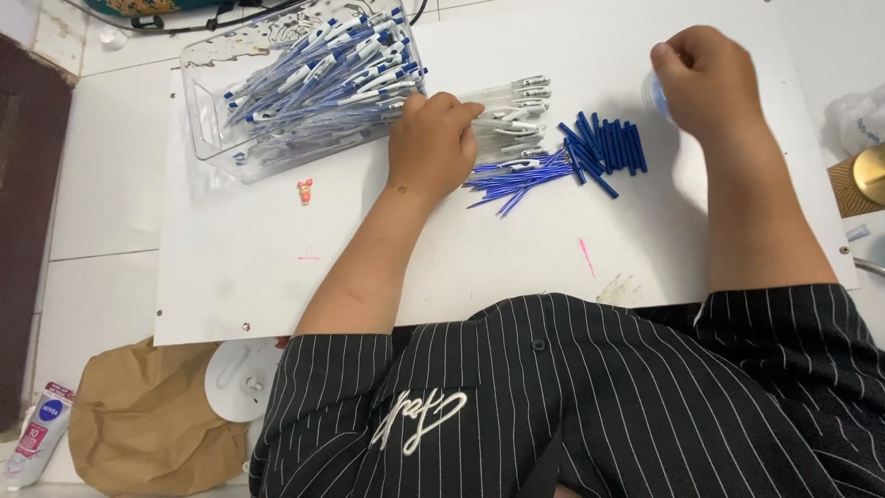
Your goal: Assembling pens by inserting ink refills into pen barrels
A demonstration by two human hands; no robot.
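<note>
Nearest the camera, a black pinstriped shirt (590, 397) fills the bottom of the view, and beside it on the floor sit a crumpled brown paper bag (147, 420), a white round disc (238, 378) and a small tube (37, 433). Up from there lies the white worktop (240, 267), its near edge bare but for pink marks and a smudge. A tiny red figure (305, 191) stands towards the left side of the worktop. Now the left hand (431, 138), in the middle of the worktop: it lies palm down, fingers curled over a row of clear pen barrels (512, 115), touching them; whether it grips one I cannot tell. Just right of the wrist, a loose heap of thin blue refills (516, 177) fans out, and beside that a cluster of short dark blue pen caps (608, 146). Further right, near the far right corner, the right hand (705, 74) is raised and closed in a fist around a small pale bluish piece (652, 92), mostly hidden by the fingers. Far left, at the far left corner, a clear plastic tray (207, 65) sits tilted, packed with assembled blue and white pens (323, 78).
</note>
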